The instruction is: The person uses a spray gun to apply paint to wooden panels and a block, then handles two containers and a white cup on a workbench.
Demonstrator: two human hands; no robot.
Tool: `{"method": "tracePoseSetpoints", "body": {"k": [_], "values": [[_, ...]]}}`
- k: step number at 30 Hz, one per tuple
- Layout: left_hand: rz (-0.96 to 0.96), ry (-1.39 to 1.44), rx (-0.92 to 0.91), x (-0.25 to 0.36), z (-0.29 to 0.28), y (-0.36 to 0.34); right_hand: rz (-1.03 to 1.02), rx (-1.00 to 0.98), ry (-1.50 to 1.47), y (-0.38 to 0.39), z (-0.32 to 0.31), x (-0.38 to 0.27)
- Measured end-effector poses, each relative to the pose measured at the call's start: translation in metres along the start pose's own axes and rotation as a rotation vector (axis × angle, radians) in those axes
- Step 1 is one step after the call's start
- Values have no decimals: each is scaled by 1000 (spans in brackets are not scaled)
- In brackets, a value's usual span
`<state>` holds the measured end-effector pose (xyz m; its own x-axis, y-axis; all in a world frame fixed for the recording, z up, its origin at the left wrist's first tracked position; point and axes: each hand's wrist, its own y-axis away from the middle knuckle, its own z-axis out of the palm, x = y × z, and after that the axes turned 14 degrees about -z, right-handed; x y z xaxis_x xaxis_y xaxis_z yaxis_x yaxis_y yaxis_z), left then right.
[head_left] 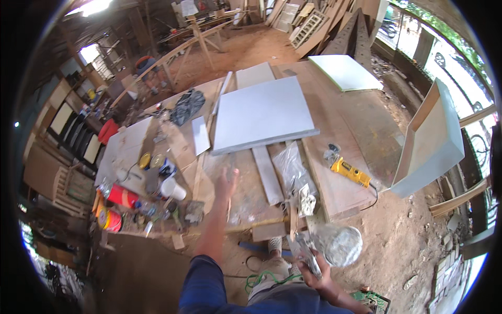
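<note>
My left hand (227, 181) reaches out over the wooden worktable with its fingers apart and nothing in it. Just beyond it lies a large pale grey panel (265, 111), and a small white board (201, 135) rests beside that panel's left edge. Low on the right, my right hand (319, 275) is closed around a metal spray gun (307, 256). The gun's round cup (342, 245) is smeared with whitish paint. A green hose (260, 280) loops by my legs. Clear plastic sheeting (292, 167) lies at the table's near side, close to a grey board (267, 175).
A yellow angle grinder (350, 172) lies on the right of the table. Paint tins, a white cup (173, 189) and bottles crowd the left end. A black plastic bag (187, 106) sits behind them. A shallow white box (431, 141) stands tilted at right; a white panel (346, 73) lies far right.
</note>
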<state>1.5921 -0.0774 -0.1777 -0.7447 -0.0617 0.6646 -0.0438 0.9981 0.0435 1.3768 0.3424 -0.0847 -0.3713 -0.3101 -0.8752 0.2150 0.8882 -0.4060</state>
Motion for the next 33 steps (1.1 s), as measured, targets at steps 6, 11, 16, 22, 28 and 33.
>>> {"method": "tracePoseSetpoints", "body": {"k": [6, 11, 16, 22, 28, 33], "values": [[-17, -197, 170, -24, 60, -185, 178, 39, 26, -27, 1, 13], [-93, -397, -67, 94, 143, -200, 382, 185, -2, -44, 14, 16], [742, -138, -571, 247, 196, -79, 36, 215, 78, -82, 29, 45], [946, 187, -327, 255, 220, -82, 74, 164, 175, -101, 27, 39], [561, -444, -8, 66, 143, -195, 206, 237, 66, -118, 29, 24], [-281, -560, 285, -55, 56, -228, 235, 315, 64, -115, 27, 19]]}}
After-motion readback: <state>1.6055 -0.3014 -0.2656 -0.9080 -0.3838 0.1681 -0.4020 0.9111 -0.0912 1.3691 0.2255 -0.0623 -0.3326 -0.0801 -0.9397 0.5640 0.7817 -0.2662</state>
